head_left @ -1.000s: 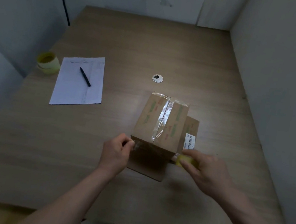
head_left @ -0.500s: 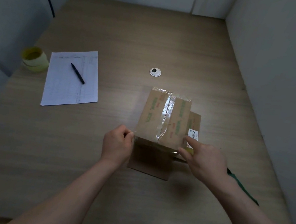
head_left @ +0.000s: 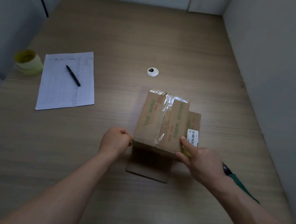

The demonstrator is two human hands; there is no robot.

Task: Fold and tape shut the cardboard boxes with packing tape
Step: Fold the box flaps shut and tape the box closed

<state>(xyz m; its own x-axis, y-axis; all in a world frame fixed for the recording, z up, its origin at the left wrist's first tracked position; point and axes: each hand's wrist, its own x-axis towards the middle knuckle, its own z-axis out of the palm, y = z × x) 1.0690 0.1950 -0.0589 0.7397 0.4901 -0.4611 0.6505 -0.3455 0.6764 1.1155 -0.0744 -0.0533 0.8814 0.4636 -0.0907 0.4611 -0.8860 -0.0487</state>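
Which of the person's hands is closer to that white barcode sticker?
The right hand: its forefinger lies just beside the barcode sticker. The left hand is at the cardboard box's opposite near corner.

Person, head view, two arms entering from the near edge.
Left hand (head_left: 116, 141): bare, no glove, ring or watch visible; forearm behind it bare to the frame edge, no sleeve in view.
Right hand (head_left: 200, 159): bare, no glove, ring or watch visible; forearm behind it likewise bare, no sleeve in view.
Clothing: none visible on either arm.
Markings: none discernible in the dim light.
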